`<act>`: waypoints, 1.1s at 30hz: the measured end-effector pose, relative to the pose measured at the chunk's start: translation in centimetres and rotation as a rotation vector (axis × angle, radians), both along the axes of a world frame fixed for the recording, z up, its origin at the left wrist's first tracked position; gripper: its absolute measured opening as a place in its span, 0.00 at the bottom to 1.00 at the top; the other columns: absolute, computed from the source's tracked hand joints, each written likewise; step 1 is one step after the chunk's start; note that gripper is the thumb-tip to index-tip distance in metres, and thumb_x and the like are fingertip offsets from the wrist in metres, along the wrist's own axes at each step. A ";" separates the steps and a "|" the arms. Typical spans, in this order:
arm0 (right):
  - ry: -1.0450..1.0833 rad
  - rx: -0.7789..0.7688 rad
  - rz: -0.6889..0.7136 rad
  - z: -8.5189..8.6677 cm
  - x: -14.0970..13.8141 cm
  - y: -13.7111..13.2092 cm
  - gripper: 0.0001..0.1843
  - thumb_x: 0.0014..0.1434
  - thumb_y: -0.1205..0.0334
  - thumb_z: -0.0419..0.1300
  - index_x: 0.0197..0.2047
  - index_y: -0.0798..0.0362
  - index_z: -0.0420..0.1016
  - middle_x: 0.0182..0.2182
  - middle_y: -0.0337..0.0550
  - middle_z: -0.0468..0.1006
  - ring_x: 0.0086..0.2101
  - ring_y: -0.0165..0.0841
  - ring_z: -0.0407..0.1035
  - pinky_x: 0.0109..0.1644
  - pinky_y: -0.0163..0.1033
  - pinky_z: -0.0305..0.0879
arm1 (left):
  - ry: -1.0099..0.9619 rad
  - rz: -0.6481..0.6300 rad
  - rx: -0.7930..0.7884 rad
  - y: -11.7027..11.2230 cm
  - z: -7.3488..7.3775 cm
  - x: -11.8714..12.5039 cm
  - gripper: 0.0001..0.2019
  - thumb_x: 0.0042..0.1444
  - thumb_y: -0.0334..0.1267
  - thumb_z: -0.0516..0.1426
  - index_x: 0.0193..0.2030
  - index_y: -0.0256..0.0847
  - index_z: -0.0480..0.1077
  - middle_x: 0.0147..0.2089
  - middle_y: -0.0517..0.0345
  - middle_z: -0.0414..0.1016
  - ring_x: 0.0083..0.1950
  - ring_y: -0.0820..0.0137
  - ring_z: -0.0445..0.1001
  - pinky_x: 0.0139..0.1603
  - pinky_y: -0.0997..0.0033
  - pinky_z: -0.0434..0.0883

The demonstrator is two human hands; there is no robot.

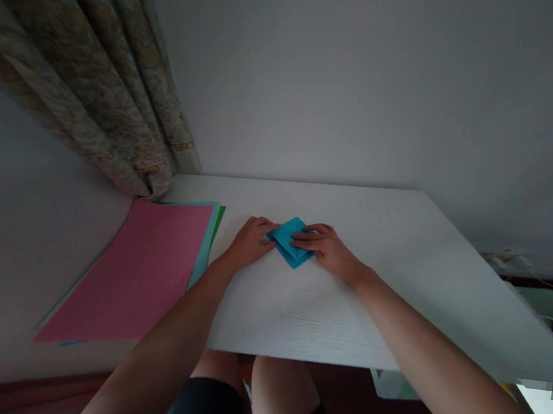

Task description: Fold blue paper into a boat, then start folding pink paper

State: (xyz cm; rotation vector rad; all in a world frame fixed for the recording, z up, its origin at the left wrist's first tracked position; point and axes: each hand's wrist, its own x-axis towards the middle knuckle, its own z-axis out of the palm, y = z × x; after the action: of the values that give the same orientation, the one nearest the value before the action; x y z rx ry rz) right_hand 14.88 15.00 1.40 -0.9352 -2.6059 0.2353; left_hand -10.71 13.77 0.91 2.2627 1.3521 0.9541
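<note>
On the white surface (302, 328), the folded blue paper (290, 237) sits between both hands, about equally close to each: at three o'clock from the left hand (255, 239), which pinches its nine o'clock corner, and at nine o'clock from the right hand (330, 248), whose fingers lie across it, whether gripping I cannot tell. It is diamond-shaped, with no clear long axis, layered and creased, corners toward six and twelve.

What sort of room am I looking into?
Probably a room in a home: a patterned fabric curtain hangs in the corner, and a white wood-grain table stands against a plain pale wall.
</note>
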 end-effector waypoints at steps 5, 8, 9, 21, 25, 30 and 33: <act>-0.067 0.042 0.117 0.4 0.0 -0.8 0.30 0.60 0.79 0.53 0.56 0.39 0.77 0.57 0.38 0.77 0.58 0.42 0.67 0.63 0.58 0.54 | 0.047 -0.092 -0.034 0.3 -0.2 -0.5 0.10 0.53 0.27 0.64 0.39 0.45 0.82 0.38 0.56 0.79 0.44 0.65 0.74 0.49 0.62 0.72; -0.057 0.084 0.137 0.5 -0.2 -1.3 0.27 0.63 0.77 0.52 0.57 0.42 0.76 0.56 0.40 0.78 0.57 0.41 0.68 0.61 0.54 0.59 | 0.057 -0.085 -0.038 0.3 -0.2 -0.6 0.10 0.52 0.26 0.65 0.36 0.46 0.82 0.39 0.56 0.78 0.44 0.65 0.74 0.50 0.62 0.72; -0.053 0.097 0.133 0.6 -0.3 -1.5 0.25 0.63 0.75 0.52 0.57 0.43 0.76 0.55 0.41 0.79 0.55 0.41 0.69 0.59 0.52 0.62 | 0.051 -0.070 -0.040 0.3 -0.2 -0.6 0.10 0.52 0.25 0.64 0.37 0.46 0.82 0.39 0.56 0.78 0.45 0.65 0.74 0.51 0.62 0.72; 0.207 -0.042 -0.413 1.4 -4.6 -5.1 0.17 0.62 0.63 0.56 0.51 0.53 0.79 0.43 0.52 0.77 0.39 0.39 0.75 0.47 0.45 0.73 | -0.176 -0.101 -0.102 -1.3 0.5 1.8 0.15 0.52 0.42 0.66 0.47 0.41 0.76 0.45 0.54 0.78 0.48 0.62 0.75 0.53 0.61 0.71; 0.447 -0.336 -0.329 1.8 -3.9 -4.4 0.20 0.63 0.65 0.49 0.49 0.51 0.81 0.37 0.46 0.81 0.30 0.34 0.74 0.37 0.42 0.72 | -0.028 -0.191 -0.110 -1.6 0.5 2.5 0.18 0.46 0.49 0.69 0.40 0.41 0.76 0.45 0.52 0.79 0.51 0.57 0.75 0.56 0.57 0.70; 0.380 -0.143 -0.357 1.6 -0.7 -1.6 0.31 0.55 0.67 0.60 0.63 0.46 0.70 0.56 0.50 0.75 0.49 0.46 0.71 0.52 0.55 0.70 | 0.003 -0.132 -0.058 -1.6 0.3 2.5 0.09 0.51 0.39 0.64 0.39 0.42 0.75 0.48 0.53 0.79 0.53 0.58 0.74 0.63 0.51 0.64; 0.241 -0.087 -0.210 1.4 0.3 -0.4 0.25 0.56 0.62 0.63 0.58 0.45 0.74 0.55 0.49 0.75 0.54 0.48 0.66 0.59 0.59 0.63 | 0.025 -0.135 -0.074 -1.6 0.5 2.2 0.04 0.51 0.31 0.59 0.34 0.42 0.74 0.50 0.53 0.79 0.54 0.58 0.74 0.67 0.43 0.57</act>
State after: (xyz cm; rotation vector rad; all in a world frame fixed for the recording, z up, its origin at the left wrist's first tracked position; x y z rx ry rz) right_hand 15.18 14.58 2.81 -1.1257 -2.2752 0.3824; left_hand -8.56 12.13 1.38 2.2841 1.2064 0.8197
